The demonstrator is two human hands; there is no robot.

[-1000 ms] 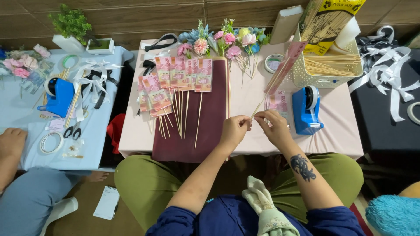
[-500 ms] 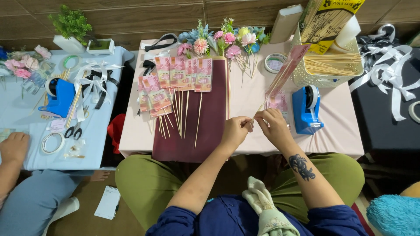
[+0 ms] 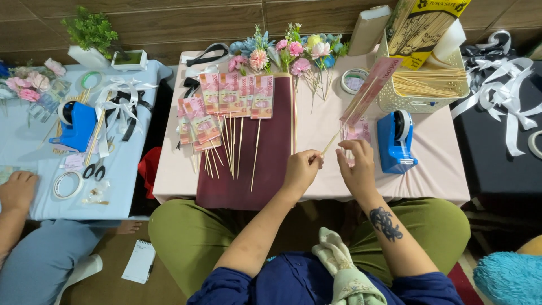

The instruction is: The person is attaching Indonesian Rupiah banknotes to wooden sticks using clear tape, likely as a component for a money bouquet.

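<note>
As left grip [image 3: 302,169] pinches skewer [image 3: 344,129], right [image 3: 357,168] beside

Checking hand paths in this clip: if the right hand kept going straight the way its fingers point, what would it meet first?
The right hand points away from the body, up the table. First in that line is probably the clear sleeve with pink notes lying just beyond its fingertips; the blue tape dispenser sits off to the side.
</note>
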